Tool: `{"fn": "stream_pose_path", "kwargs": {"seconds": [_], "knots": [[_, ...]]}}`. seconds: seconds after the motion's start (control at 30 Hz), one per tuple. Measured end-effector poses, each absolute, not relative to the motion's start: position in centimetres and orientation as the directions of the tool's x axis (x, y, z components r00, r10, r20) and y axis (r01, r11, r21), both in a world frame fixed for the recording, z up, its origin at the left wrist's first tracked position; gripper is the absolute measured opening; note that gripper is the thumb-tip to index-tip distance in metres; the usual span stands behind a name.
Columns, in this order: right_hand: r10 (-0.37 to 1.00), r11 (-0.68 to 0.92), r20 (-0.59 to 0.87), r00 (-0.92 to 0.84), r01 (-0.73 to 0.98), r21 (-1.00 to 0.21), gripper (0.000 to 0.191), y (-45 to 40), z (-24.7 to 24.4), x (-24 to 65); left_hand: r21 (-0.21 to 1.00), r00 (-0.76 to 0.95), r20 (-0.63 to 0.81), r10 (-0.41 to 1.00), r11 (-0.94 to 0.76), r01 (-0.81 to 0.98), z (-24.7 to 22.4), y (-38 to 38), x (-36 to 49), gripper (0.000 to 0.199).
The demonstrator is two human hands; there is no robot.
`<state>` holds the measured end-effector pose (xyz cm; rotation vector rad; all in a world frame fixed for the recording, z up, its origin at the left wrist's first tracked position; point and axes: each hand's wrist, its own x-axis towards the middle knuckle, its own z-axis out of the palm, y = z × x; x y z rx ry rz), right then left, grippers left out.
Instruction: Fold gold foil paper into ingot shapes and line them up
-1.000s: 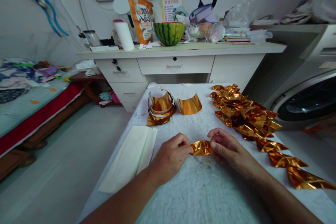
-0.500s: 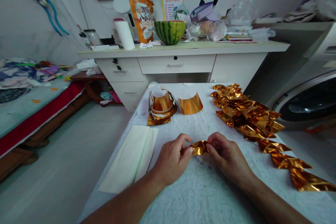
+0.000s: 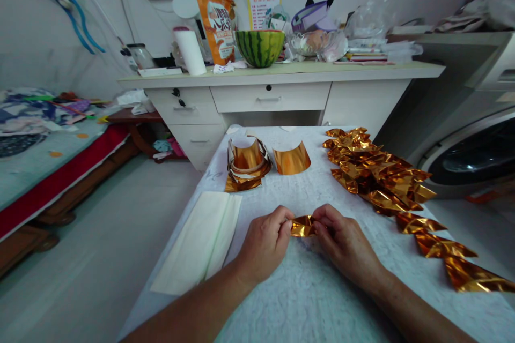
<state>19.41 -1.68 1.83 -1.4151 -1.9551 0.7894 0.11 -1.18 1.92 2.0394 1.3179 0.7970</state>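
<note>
A small piece of shiny gold foil paper point(image 3: 302, 226) is stretched between my two hands, low over the table. My left hand point(image 3: 267, 241) pinches its left end between thumb and fingers. At the other end, my right hand point(image 3: 341, 236) grips it the same way, with the fingertips partly hiding the foil. Beyond my hands stands a loose roll of gold foil strips point(image 3: 248, 161), and beside it lies a single curved gold sheet point(image 3: 292, 159). To the right is a heap of folded gold foil pieces point(image 3: 374, 174), trailing toward the near right corner.
A folded off-white paper or cloth point(image 3: 201, 244) lies left on the cloth-covered table point(image 3: 281, 305). Behind the table is a white desk point(image 3: 269, 97) bearing a halved watermelon point(image 3: 259, 48) and an orange pouch point(image 3: 217, 24). A washing machine point(image 3: 475, 118) stands at right, a bed point(image 3: 52, 166) at left.
My right hand has moved slightly left, closer to my left hand, and its grip on the foil has shifted. My left fingers have closed more tightly on their end.
</note>
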Motion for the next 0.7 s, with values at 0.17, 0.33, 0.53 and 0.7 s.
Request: {"fn": "stream_pose_path", "kwargs": {"seconds": [0.17,0.33,0.53,0.7], "knots": [[0.944,0.288,0.112,-0.309,0.614,-0.735,0.007,-1.84,1.76,19.41,0.735,0.301,0.169,0.938,-0.324,0.596,1.81,-0.99,0.07,0.016],[0.951,0.286,0.132,-0.281,0.626,-0.726,0.006,-1.80,1.87,19.22,0.756,0.321,0.174,0.931,-0.335,0.563,1.75,-1.21,0.10,0.017],[0.961,0.255,0.124,-0.248,0.615,-0.746,0.007,-1.69,1.91,18.97,0.785,0.347,0.198,0.917,-0.360,0.504,2.18,-1.40,0.03,0.018],[0.955,0.280,0.148,-0.258,0.611,-0.740,0.013,-1.80,1.99,19.28,0.802,0.295,0.164,0.941,-0.301,0.515,2.30,-1.21,0.09,0.015]]}}
